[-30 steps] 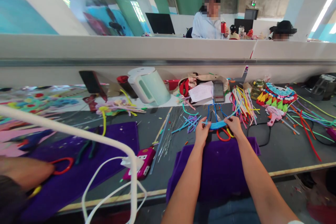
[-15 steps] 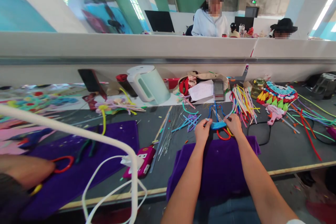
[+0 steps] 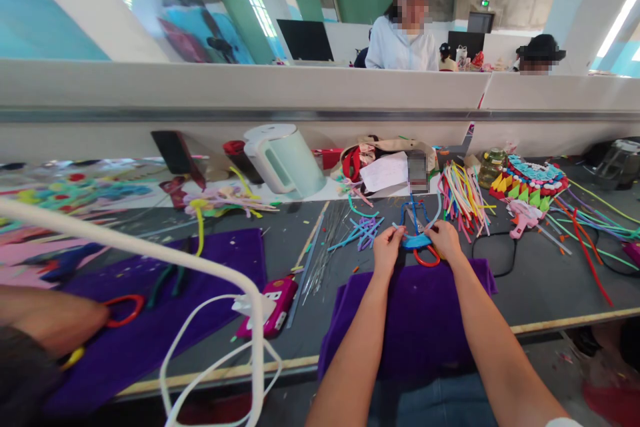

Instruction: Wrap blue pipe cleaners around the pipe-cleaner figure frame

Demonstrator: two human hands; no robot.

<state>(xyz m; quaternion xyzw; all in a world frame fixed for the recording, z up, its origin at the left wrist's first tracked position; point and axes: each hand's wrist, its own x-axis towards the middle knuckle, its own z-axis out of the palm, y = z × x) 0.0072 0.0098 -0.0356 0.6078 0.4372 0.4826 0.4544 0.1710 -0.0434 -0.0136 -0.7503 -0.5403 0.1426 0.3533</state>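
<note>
Between my two hands stretches a light blue pipe cleaner piece (image 3: 417, 240), curved across the front of a darker blue bent pipe cleaner shape (image 3: 414, 208). My left hand (image 3: 388, 248) pinches its left end with thumb and finger. My right hand (image 3: 445, 239) is closed on the right end, where a pale blue strand rises from the fingers. Just below lie scissors with red handles (image 3: 427, 257), partly covered by the blue piece. A folded purple cloth (image 3: 420, 320) lies at the table's front edge under my wrists.
Purple and blue pipe cleaner pieces (image 3: 367, 232) lie left of my hands, a multicoloured bundle (image 3: 465, 197) to the right. A pink glue gun (image 3: 525, 213) and kettle (image 3: 283, 160) stand farther off. A white tube (image 3: 200, 257) crosses the left side, near another person's arm (image 3: 50, 320).
Both hands keep hold of the light blue piece and have shifted only slightly. The blue piece now looks more curved, and more of the scissors' blades shows behind it.
</note>
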